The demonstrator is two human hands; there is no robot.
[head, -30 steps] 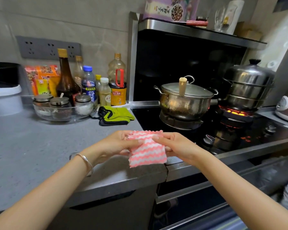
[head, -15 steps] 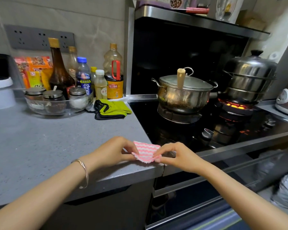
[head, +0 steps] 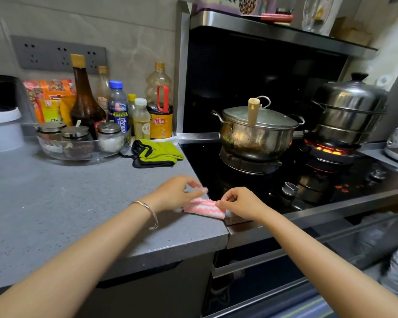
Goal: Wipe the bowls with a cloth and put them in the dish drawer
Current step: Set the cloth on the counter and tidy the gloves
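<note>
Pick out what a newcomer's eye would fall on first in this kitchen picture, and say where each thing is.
The orange flame glowing under the stacked steel steamer at the hob's right rear draws the eye first. Next come the left hand and right hand, meeting over a pink-and-white striped cloth at the grey counter's front corner. A bright green cloth lies further back.

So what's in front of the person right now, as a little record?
cloth: pink-striped, lying on the counter edge by the stove
left hand: over the cloth's left end, grip unclear
right hand: fingers pinch the cloth's right edge
steamer: over a flame
pot: lidded, no flame seen under it
bowls: none in view
</note>
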